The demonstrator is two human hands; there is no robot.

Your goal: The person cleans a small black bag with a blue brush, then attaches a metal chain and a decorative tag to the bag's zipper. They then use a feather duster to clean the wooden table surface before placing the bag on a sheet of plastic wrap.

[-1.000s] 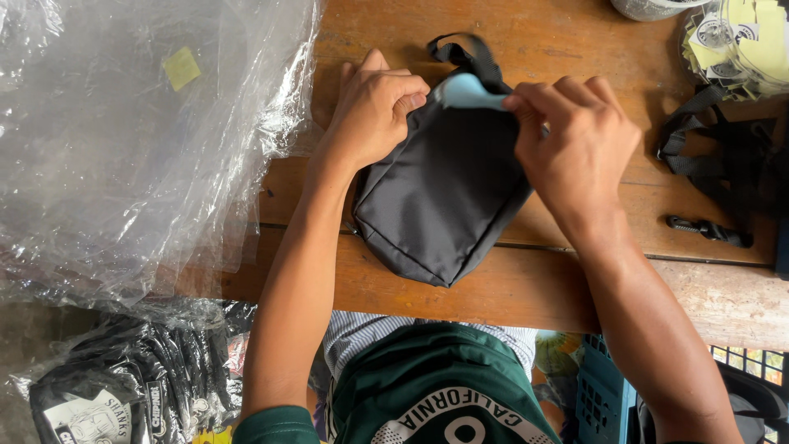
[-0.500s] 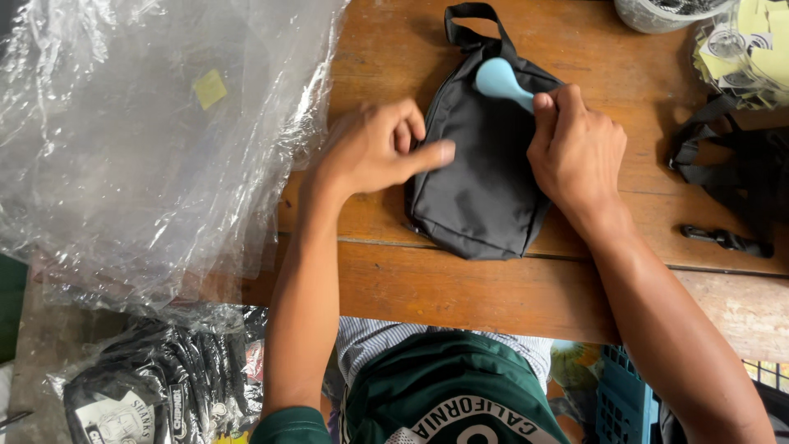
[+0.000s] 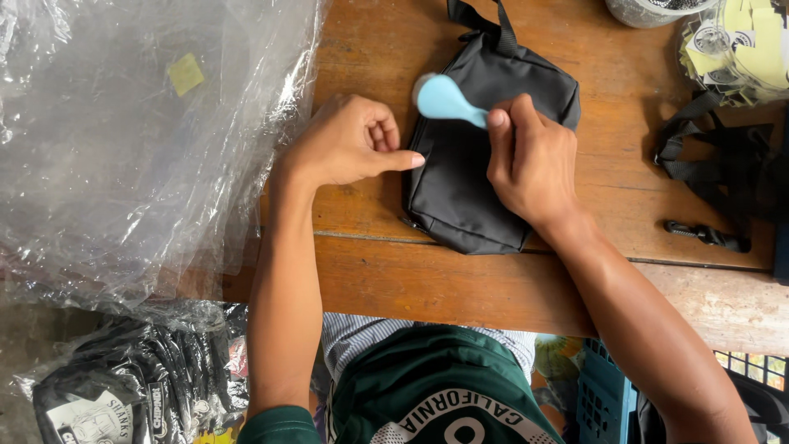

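Black pouch (image 3: 485,156) sits flat on our wooden table (image 3: 493,279), and we've got our left hand (image 3: 349,144) loosely curled with the thumb pinning its left edge so it won't slide, while our right hand (image 3: 530,160) rests on top, pinched around the handle of a light blue spoon-shaped tool (image 3: 444,99). Left of us there's a big heap of clear plastic bags (image 3: 131,140) with a small yellow square sticker (image 3: 186,74), more bagged black pouches (image 3: 123,386) on the floor, and pale yellow tags (image 3: 740,45) top right.

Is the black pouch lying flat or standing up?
Lying flat: the black pouch rests broadside on the wooden table, with the right hand pressing on it.
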